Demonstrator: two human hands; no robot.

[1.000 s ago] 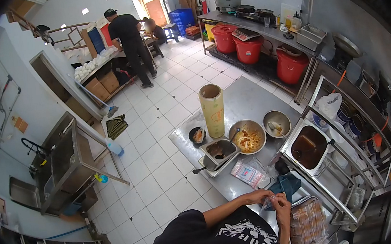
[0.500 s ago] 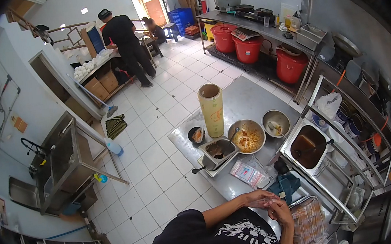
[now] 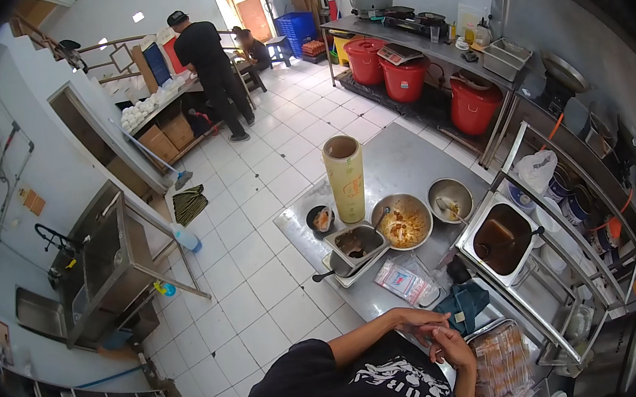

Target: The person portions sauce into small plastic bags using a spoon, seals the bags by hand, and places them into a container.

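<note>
left hand (image 3: 422,317) and right hand (image 3: 453,346) are touching by apparent clear film (image 3: 412,337), likely light, limp, best edge-pinched; each grip's opening and hold i cannot tell

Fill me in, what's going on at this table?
The camera wearer's left hand and right hand are together; whatever is between them is hard to make out. A dark teal cloth lies just beyond, with clear-wrapped orange-brown packets beside the right hand. A tall yellow cylindrical roll stands upright on the grey metal table.
</note>
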